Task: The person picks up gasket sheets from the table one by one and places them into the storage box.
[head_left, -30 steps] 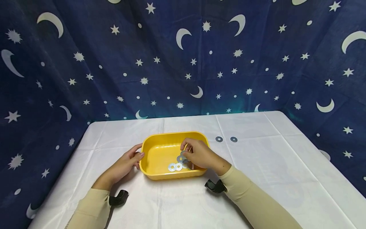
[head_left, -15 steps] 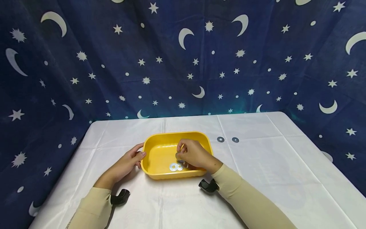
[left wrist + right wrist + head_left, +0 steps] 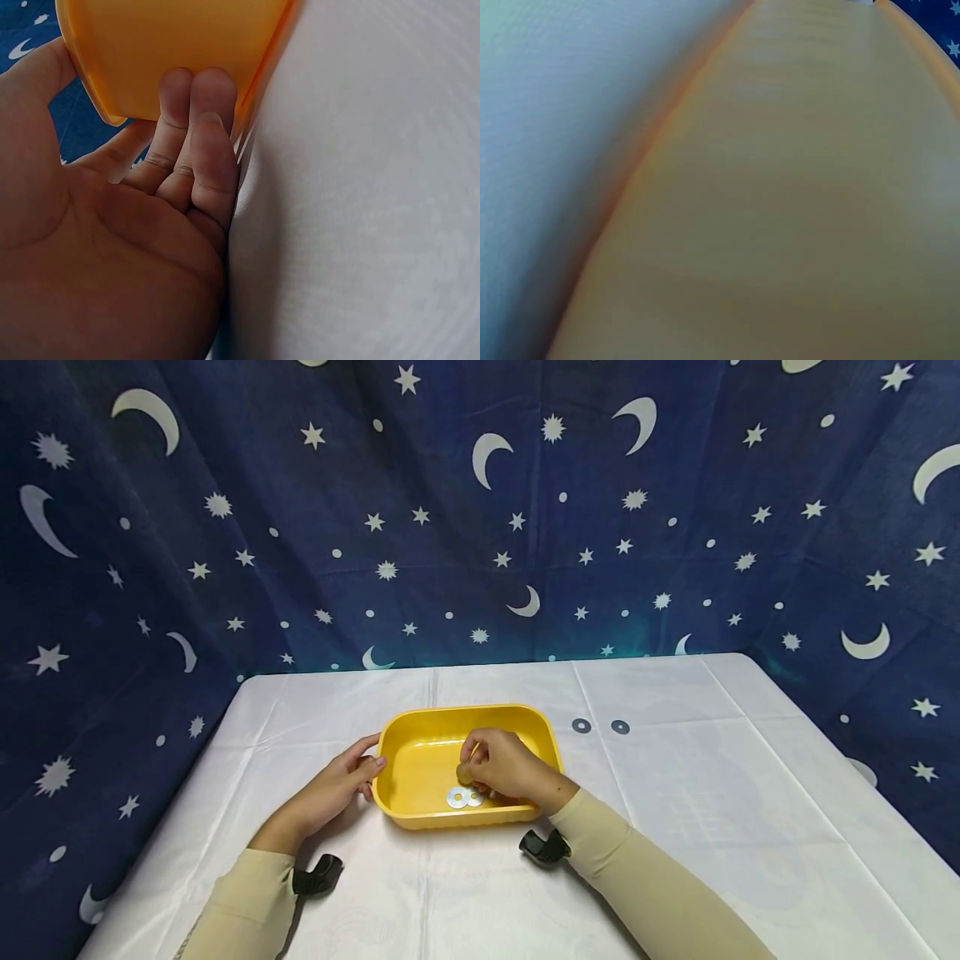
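A yellow plastic tray (image 3: 405, 821) sits on the white-covered table, its outer wall (image 3: 135, 45) filling the top of the left wrist view. At the tray's left end my left hand (image 3: 330, 791) holds it, thumb on the rim and the other fingers against the outside. My right hand (image 3: 510, 767) reaches inside over the right half, pinching a washer (image 3: 462, 774) between thumb and fingertips. Just below those fingertips, flat metal washers (image 3: 457, 797) lie on the tray floor, partly hidden by the hand. The right wrist view shows only the tray's outside (image 3: 780, 187), not the hand.
Two grey washers, a left one (image 3: 581, 726) and a right one (image 3: 620, 727), lie on the table (image 3: 675, 802) beyond the tray's right end. A dark blue curtain (image 3: 420, 593) with moons and stars stands behind and at the sides.
My right hand has moved left inside the tray, and a washer now shows pinched at its fingertips. My left hand stays on the tray's left end. The whole view has shifted slightly.
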`<state>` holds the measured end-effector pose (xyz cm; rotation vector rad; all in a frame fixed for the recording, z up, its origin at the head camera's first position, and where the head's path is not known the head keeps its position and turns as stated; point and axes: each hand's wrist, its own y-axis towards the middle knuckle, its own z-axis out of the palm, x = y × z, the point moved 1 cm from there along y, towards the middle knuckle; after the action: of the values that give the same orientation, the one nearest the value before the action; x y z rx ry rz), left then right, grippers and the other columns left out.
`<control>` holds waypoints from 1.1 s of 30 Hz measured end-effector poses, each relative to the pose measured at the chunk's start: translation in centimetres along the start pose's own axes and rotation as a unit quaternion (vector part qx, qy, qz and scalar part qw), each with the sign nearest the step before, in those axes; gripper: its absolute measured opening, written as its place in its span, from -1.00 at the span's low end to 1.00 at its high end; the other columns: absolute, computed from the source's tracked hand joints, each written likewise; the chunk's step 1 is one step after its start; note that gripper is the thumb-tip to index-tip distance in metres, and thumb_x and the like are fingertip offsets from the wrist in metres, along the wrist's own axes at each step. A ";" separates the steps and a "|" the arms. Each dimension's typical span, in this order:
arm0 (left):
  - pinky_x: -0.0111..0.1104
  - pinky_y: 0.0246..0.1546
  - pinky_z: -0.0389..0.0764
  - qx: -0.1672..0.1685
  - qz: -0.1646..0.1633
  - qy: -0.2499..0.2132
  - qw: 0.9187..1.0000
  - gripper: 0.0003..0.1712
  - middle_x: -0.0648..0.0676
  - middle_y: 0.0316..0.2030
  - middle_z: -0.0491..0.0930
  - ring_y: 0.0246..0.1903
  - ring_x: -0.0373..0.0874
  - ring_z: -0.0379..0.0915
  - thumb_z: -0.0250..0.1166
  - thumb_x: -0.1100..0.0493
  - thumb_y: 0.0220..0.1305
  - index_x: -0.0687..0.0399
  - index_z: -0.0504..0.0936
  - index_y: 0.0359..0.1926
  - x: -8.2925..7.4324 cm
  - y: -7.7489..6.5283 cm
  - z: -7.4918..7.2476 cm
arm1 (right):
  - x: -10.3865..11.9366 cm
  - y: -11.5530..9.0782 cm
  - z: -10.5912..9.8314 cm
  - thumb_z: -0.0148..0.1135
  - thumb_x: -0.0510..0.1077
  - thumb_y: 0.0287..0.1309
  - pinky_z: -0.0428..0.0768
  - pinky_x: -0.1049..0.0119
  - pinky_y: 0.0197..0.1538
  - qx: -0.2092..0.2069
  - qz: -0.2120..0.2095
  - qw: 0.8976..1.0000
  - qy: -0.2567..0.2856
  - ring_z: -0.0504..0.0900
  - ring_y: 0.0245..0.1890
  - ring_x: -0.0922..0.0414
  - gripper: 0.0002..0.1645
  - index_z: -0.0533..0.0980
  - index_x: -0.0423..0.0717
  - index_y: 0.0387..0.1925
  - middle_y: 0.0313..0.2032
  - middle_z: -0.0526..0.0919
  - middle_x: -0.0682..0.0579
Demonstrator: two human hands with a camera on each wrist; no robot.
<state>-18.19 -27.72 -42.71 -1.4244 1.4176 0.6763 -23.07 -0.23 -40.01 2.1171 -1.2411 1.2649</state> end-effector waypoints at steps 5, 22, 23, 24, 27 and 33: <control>-0.32 0.05 0.37 0.000 0.001 -0.002 1.000 -0.30 0.18 -0.08 0.49 -0.31 -0.08 0.46 0.06 -0.13 0.51 -0.07 0.11 0.53 0.0 0.0 0.1 | -0.3 0.3 0.2 0.39 -0.23 0.18 0.60 0.32 -0.54 0.007 -0.002 1.000 0.000 0.55 -0.65 0.13 -0.86 0.55 -0.13 -0.30 -0.53 0.59 -0.01; -0.25 0.11 0.32 0.002 -0.008 0.008 1.000 -0.29 0.17 -0.03 0.50 -0.28 -0.07 0.46 0.05 -0.13 0.52 -0.08 0.08 0.54 -0.2 0.0 0.1 | -0.7 0.9 0.4 0.38 -0.28 0.16 0.43 0.45 -0.54 -0.017 -0.013 0.995 -0.094 0.44 -0.61 0.20 -0.86 0.53 -0.07 -0.35 -0.50 0.52 0.06; -0.24 0.11 0.32 0.002 -0.008 0.009 1.000 -0.29 0.17 -0.03 0.50 -0.27 -0.07 0.46 0.05 -0.14 0.52 -0.08 0.08 0.54 -0.2 0.0 0.1 | -0.7 0.9 0.4 0.37 -0.29 0.15 0.43 0.45 -0.53 -0.018 -0.015 0.995 -0.099 0.44 -0.60 0.20 -0.86 0.53 -0.07 -0.35 -0.50 0.52 0.07; -0.25 0.10 0.32 0.002 -0.008 0.012 1.000 -0.29 0.16 -0.03 0.50 -0.27 -0.08 0.46 0.05 -0.14 0.52 -0.08 0.08 0.54 -0.2 0.0 0.1 | -0.8 0.9 0.4 0.36 -0.30 0.15 0.42 0.44 -0.52 -0.019 -0.017 0.994 -0.103 0.44 -0.59 0.20 -0.86 0.54 -0.07 -0.35 -0.50 0.52 0.07; -0.26 0.09 0.33 0.003 -0.006 0.011 1.000 -0.29 0.17 -0.02 0.49 -0.27 -0.07 0.46 0.05 -0.14 0.52 -0.08 0.08 0.54 -0.2 0.0 0.1 | -0.7 0.8 0.3 0.36 -0.30 0.14 0.42 0.43 -0.50 -0.022 -0.019 0.993 -0.113 0.45 -0.57 0.18 -0.87 0.55 -0.06 -0.35 -0.52 0.52 0.07; -0.31 0.04 0.36 0.000 -0.003 0.007 1.000 -0.31 0.18 -0.01 0.49 -0.28 -0.08 0.45 0.05 -0.12 0.52 -0.08 0.10 0.53 -0.2 0.0 0.1 | -0.5 0.7 0.3 0.32 -0.33 0.13 0.40 0.44 -0.50 -0.021 -0.027 0.991 -0.127 0.44 -0.60 0.20 -0.87 0.55 -0.08 -0.35 -0.55 0.51 0.09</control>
<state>-18.16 -27.60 -42.55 -1.4353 1.4238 0.6625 -23.62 -0.50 -40.68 2.3188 -1.2877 0.9598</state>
